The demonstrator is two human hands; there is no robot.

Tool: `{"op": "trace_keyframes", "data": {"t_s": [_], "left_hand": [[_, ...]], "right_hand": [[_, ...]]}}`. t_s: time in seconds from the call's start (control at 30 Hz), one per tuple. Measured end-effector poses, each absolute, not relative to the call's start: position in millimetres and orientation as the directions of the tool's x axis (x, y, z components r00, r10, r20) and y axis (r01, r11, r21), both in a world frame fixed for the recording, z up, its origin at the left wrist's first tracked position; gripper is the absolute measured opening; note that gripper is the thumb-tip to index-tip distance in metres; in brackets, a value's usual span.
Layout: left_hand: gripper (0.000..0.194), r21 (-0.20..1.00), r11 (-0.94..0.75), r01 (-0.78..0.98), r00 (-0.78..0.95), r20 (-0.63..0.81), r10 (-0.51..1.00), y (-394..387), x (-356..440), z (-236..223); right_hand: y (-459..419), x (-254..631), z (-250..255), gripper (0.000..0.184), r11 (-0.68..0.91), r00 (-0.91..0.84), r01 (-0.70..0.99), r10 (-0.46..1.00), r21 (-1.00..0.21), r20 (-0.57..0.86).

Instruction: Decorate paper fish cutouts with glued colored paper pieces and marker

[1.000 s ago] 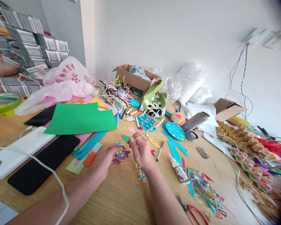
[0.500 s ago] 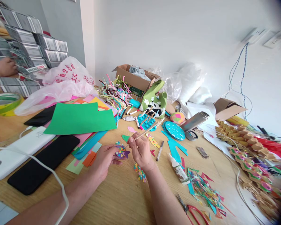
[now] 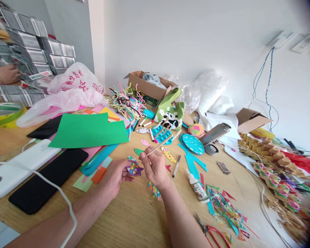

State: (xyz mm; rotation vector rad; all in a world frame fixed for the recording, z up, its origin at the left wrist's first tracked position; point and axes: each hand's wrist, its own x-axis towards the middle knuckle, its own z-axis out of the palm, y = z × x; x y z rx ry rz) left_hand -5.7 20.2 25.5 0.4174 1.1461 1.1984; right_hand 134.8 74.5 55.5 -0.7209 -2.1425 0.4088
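My left hand (image 3: 115,176) pinches a small purple paper fish (image 3: 133,168) covered in coloured triangles, just above the wooden table (image 3: 134,213). My right hand (image 3: 155,167) is closed on a thin wooden stick (image 3: 162,143) whose near end points at the fish and whose far end slants up to the right. A little pile of coloured paper dots (image 3: 155,190) lies under my right wrist. A pink paper fish (image 3: 145,142) and a green paper piece (image 3: 138,151) lie just beyond my hands.
Green paper (image 3: 88,131) tops a stack of coloured sheets at left, beside a black phone (image 3: 46,179) and a white power bank (image 3: 20,165). A glue bottle (image 3: 196,187), pen (image 3: 176,166), paper scraps (image 3: 224,210) and red pliers (image 3: 214,234) lie right. Another person's hand (image 3: 5,74) is far left.
My hands have drawn slightly nearer each other, with the stick's near end closer to the fish. The other person's hand at far left has shifted a little.
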Motion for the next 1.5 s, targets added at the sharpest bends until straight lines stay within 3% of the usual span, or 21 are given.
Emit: {"op": "trace_keyframes", "data": {"t_s": [0.23,0.63,0.93,1.27,1.5], "left_hand": [[0.034,0.799,0.373,-0.472,-0.066,-0.454,0.888,21,-5,28],[0.025,0.819,0.372,-0.438,-0.083,-0.448,0.890,22,-4,31],[0.022,0.823,0.354,-0.444,-0.104,-0.439,0.892,22,-5,24],[0.028,0.789,0.362,-0.496,-0.059,-0.447,0.893,22,-6,24],[0.016,0.730,0.385,-0.564,-0.022,-0.479,0.878,22,-7,27]], "right_hand": [[71,132,60,0.031,0.802,-0.523,0.354,0.596,-0.481,0.610],[69,131,60,0.033,0.777,-0.512,0.368,0.628,-0.511,0.586],[72,140,80,0.043,0.624,-0.317,0.423,0.781,-0.657,0.538],[68,131,69,0.046,0.476,-0.243,0.262,0.874,-0.839,0.420],[67,125,64,0.048,0.466,-0.220,0.214,0.879,-0.858,0.423]]}}
